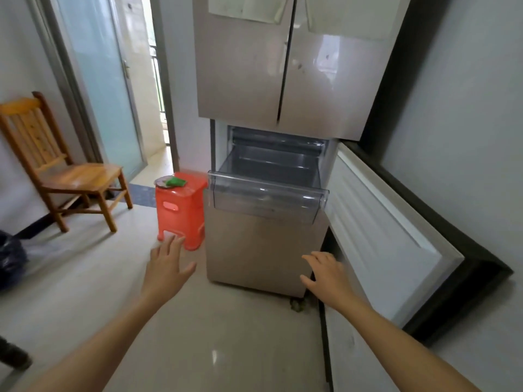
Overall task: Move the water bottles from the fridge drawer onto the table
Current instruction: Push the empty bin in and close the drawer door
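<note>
A narrow room with a pale glossy tiled floor [240, 335] and grey walls holds a tall beige fridge [249, 80] against the far side, its two upper doors closed. One lower fridge door [382, 236] stands swung wide open to the right, showing its white inner lining. Left of the fridge, a frosted glass door [99, 80] stands next to an open doorway.

The fridge drawer [268, 196], of clear plastic, is pulled out of the open compartment and juts forward above a closed beige panel [263, 250]. Only the drawer's bare walls and bottom show. Where the water bottles are cannot be told from this view.

A wooden chair [76, 176] stands by the left wall, well apart from the fridge. A red plastic stool [181, 210] sits just beside the fridge's left edge. A dark bag [11, 256] lies on the floor at the far left.

Both bare forearms reach forward from the lower edge. The left grip [167, 267] hovers in front of the stool's foot, fingers spread apart and holding nothing. The right grip [328, 275] hangs before the beige panel's lower right corner, near the open door, fingers loosely extended and apart, also holding nothing.

On the stool's top rests a small plate [161, 183] with a green object [176, 181] on it.
</note>
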`<state>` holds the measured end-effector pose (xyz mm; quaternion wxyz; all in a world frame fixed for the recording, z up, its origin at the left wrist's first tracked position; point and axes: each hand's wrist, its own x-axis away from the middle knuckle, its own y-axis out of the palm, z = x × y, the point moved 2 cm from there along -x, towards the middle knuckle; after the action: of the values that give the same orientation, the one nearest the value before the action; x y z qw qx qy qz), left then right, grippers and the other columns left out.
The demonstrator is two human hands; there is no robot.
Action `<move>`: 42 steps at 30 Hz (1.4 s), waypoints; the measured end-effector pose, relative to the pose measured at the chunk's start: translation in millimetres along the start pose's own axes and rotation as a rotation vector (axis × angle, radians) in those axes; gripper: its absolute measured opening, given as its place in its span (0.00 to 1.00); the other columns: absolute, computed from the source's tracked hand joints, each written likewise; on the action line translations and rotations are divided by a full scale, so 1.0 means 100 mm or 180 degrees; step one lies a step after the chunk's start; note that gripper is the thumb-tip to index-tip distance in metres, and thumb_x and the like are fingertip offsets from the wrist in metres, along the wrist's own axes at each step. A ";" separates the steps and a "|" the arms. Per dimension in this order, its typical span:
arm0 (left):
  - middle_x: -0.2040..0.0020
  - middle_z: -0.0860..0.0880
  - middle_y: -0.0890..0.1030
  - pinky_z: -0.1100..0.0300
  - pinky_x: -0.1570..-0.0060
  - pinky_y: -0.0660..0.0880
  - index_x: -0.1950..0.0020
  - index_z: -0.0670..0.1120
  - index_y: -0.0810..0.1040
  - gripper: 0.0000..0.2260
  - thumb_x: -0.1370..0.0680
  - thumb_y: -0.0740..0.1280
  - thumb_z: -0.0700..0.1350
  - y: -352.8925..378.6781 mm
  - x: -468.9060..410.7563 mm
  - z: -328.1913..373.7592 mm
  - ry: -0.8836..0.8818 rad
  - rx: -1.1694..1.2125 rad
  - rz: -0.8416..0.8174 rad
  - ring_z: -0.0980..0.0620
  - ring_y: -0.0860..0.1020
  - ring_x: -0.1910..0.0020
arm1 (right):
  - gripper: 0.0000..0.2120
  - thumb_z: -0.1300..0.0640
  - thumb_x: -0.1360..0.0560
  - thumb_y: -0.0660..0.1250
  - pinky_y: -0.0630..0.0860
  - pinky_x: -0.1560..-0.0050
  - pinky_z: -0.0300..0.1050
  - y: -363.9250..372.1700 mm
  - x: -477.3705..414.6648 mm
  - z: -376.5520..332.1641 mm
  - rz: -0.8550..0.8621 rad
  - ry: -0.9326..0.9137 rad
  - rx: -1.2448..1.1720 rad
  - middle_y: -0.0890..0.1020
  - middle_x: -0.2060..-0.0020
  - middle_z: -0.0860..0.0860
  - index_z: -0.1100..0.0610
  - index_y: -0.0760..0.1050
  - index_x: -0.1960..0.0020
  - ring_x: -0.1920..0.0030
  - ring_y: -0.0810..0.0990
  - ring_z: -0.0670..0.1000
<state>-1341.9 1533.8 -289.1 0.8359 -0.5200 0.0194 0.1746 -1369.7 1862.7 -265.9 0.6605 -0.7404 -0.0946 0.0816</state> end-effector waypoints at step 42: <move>0.29 0.37 0.58 0.33 0.34 0.53 0.30 0.40 0.60 0.41 0.39 0.68 0.54 1.92 -3.35 0.54 0.0908 -0.1119 0.0160 0.41 0.36 0.26 | 0.64 0.56 0.45 0.80 0.50 0.32 0.62 0.63 -3.40 1.15 0.1010 0.0023 0.0518 0.62 0.32 0.61 0.52 0.38 0.24 0.27 0.52 0.61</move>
<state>-1723.8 1566.4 -358.4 0.7166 -0.6765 0.1196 0.1208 -1724.9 1882.0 -343.4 0.6974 -0.6904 0.0327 0.1896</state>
